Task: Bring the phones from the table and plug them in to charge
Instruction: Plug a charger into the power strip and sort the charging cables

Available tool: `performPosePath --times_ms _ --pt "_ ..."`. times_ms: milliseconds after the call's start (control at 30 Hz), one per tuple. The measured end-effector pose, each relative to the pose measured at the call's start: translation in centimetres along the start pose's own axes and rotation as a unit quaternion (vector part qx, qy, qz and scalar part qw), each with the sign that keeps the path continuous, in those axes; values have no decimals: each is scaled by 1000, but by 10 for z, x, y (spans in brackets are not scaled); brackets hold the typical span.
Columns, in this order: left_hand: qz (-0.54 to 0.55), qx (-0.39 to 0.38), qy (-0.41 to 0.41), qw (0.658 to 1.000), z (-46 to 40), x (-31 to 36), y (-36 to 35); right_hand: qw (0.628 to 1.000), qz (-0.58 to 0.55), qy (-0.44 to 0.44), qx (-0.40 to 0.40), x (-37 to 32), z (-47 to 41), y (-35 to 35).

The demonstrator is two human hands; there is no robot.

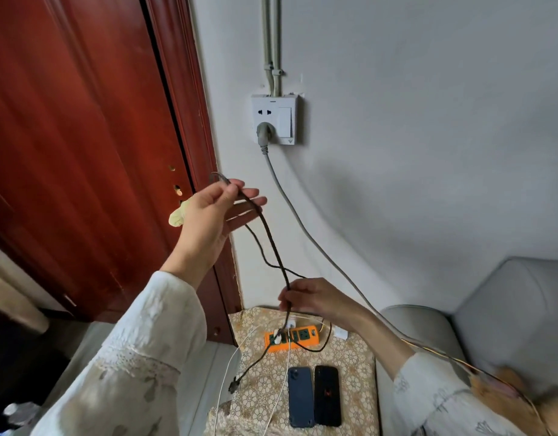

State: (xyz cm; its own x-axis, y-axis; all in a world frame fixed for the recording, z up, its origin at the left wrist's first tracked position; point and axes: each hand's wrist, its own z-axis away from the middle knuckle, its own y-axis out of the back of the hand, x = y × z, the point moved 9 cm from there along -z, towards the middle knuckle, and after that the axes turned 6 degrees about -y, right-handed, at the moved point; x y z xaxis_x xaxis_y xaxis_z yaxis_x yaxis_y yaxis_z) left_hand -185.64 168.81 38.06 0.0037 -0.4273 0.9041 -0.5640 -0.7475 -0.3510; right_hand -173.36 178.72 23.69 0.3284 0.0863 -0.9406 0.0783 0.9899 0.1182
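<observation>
left hand (213,212): raised near the door frame, thumb and forefinger pinching a loop of the dark cable (273,247), other fingers spread loose; held high, likely to draw the slack out and untangle it
right hand (312,298): lower, just above the desk, fingers closed around the same dark cable where its strands cross; seems to steady the lower run while the upper hand lifts
dark cable: runs from the raised loop down through the right hand to the power strip, another length trailing off the desk's left edge, ending in a small dark plug (233,385) that hangs free
phones: blue phone (300,396) and black phone (327,394) lie side by side, touching or nearly so, backs up on the desk (350,372) near its front edge; neither has a cable in it yet
power strip (292,337): orange, at the back of the desk, with white adapters seated in it
white cable (281,382): drapes from the strip past the blue phone and over the front edge, unused
wall socket (274,119): grey lead (303,221) plugged in, sloping down to the right behind the right forearm
stage, as judged: phones brought over; charging not begun, cable sorting first
risk: pulling the tangle may drag the strip or nudge the phones
</observation>
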Motion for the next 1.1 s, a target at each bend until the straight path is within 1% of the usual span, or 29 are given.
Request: performPosePath --times_ms 33,67,100,167,200,233,267,300,333,367,400,433,467,500,533,567,667,767,800,833,867,900,933,967,1033,1067,1100 --pt "-3 8 3 1000 -1 0 4 999 -24 4 25 2 3 10" --pt "-34 14 12 999 -1 -2 8 998 -44 17 50 -1 7 20" --pt "-93 19 25 995 2 -7 12 995 -55 36 74 -8 9 29" --pt "-239 36 24 970 10 -15 24 988 -61 80 115 -31 13 46" --pt "-306 52 -4 951 13 -14 28 985 -53 100 131 -45 14 53" --pt "-364 66 -52 928 15 -7 30 983 -35 116 141 -60 15 58" --pt "-424 62 -110 897 18 1 26 982 -8 123 145 -73 15 60" --pt "-480 29 -167 861 21 6 14 982 21 125 140 -84 15 60" --pt "-527 -37 -215 822 22 3 -2 983 44 122 131 -92 15 57" --pt "-568 -111 -236 781 24 -8 -17 984 57 120 118 -97 14 53" --pt "-592 -171 -228 754 28 -22 -27 986 59 118 104 -100 13 49" --pt "-588 -218 -197 754 32 -35 -33 988 51 117 90 -101 12 46" --pt "-555 -247 -158 778 36 -47 -35 989 41 116 80 -101 12 44" --pt "-509 -258 -129 811 41 -53 -35 990 34 112 73 -98 12 43" --pt "-476 -244 -115 837 44 -56 -31 991 34 108 68 -93 12 43" --pt "-467 -215 -121 849 45 -55 -24 992 43 102 63 -86 13 44" --pt "-459 -103 -145 870 44 -44 6 991 94 80 59 -55 14 48" --pt "-430 62 -131 891 40 -31 61 987 119 33 99 -10 18 71" --pt "-424 121 -116 890 40 -27 84 986 116 15 118 6 21 81" --pt "-429 160 -97 884 41 -26 104 985 109 1 138 20 25 90" --pt "-447 174 -74 874 43 -28 117 983 101 -6 155 30 29 96" --pt "-473 161 -46 865 43 -33 122 981 97 -4 168 34 30 100" --pt "-497 124 -20 859 43 -42 119 980 96 5 173 33 30 99" --pt "-512 64 4 857 43 -55 108 980 97 17 170 28 28 95" --pt "-502 -87 59 858 50 -89 73 982 100 43 156 13 20 81" --pt "-482 -148 82 860 57 -104 55 982 102 55 151 5 16 73" --pt "-459 -180 96 864 62 -115 43 981 106 64 150 0 13 68"
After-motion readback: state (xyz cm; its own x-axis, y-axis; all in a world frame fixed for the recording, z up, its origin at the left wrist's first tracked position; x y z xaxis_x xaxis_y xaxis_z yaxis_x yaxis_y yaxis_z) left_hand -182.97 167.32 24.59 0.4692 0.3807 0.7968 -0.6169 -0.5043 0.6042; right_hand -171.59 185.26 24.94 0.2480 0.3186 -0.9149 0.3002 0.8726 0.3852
